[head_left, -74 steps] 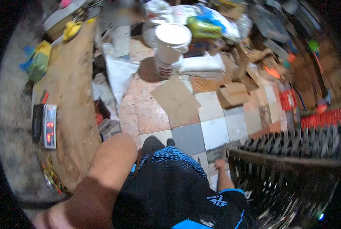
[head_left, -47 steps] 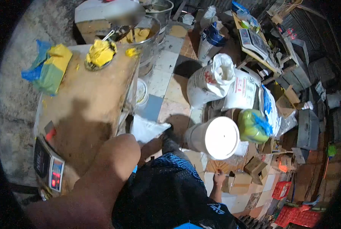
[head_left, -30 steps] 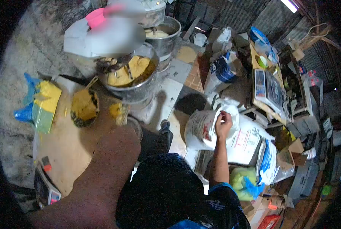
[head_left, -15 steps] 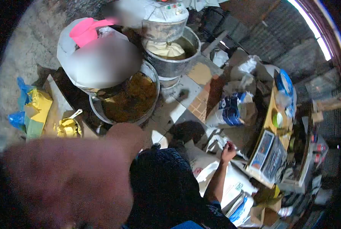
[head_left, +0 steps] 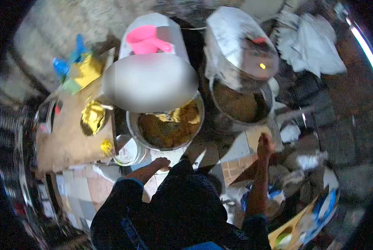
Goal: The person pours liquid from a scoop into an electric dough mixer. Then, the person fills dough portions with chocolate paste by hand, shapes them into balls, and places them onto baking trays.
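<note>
My left hand point(head_left: 162, 163) hangs low at the middle, its fingers curled in and nothing showing in them. It is nearest to a wide metal bowl point(head_left: 134, 132) with a brown, yellow-streaked mass inside. Off to the right, my right hand point(head_left: 266, 146) is raised with fingers loosely curled and slightly blurred. No object shows in it. Just beyond it stands a second metal bowl point(head_left: 222, 112) under a white machine point(head_left: 226, 37); its contents look dark. Another white machine point(head_left: 180, 39), partly masked by a blur, rises over the first bowl, with a pink dipper point(head_left: 142, 37) on top.
At the left, a wooden table point(head_left: 65, 141) bears a container with yellow stuff point(head_left: 94, 116) and a small yellow lump point(head_left: 106, 146). A white bucket point(head_left: 128, 151) stands beside it. White sacks point(head_left: 307, 43) lie at back right. A wooden shelf point(head_left: 292, 223) is at lower right.
The view has swung left, so the machines sit further right and more of the wooden table shows. The large blurred shape at lower left is gone, and my left hand is visible low down.
</note>
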Motion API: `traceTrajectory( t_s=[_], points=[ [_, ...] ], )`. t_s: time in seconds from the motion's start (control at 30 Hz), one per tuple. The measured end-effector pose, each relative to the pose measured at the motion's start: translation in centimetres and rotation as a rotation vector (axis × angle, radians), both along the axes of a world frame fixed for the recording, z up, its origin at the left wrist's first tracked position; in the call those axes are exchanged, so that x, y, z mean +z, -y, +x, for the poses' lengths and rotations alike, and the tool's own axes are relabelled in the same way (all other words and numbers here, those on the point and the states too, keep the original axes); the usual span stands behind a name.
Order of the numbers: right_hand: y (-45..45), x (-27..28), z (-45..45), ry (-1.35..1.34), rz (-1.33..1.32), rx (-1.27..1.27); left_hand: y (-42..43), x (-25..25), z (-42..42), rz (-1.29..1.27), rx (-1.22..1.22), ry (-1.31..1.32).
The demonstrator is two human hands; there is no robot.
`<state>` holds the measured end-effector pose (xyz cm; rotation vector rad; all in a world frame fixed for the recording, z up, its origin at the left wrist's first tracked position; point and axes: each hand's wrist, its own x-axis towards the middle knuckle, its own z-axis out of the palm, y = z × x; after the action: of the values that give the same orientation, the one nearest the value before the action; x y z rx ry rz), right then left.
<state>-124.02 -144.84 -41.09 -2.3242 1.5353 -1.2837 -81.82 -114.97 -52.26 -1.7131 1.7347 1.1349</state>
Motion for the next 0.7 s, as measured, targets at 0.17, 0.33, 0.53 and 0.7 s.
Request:
traceTrajectory(
  t_s=[0.17,0.33,0.53,0.7],
  points=[
    [13.5,14.7,19.6,0.036,0.208,0.356,-5.5,-7.7,4.2,0.041,0.370,-0.110],
    [11.4,24.6,38.9,0.208,0.379,0.909,-6.7,-16.8,6.1,-0.043,0.557,-0.170],
    [12.1,26.0,51.9,0.060,1.067,0.928,-1.6,-15.6,0.1,0.176,1.104,-0.737],
    [11.2,26.2,53.0,0.022,1.097,1.000,5.8,-15.4,-8.0,0.305,1.179,-0.266]
  ],
)
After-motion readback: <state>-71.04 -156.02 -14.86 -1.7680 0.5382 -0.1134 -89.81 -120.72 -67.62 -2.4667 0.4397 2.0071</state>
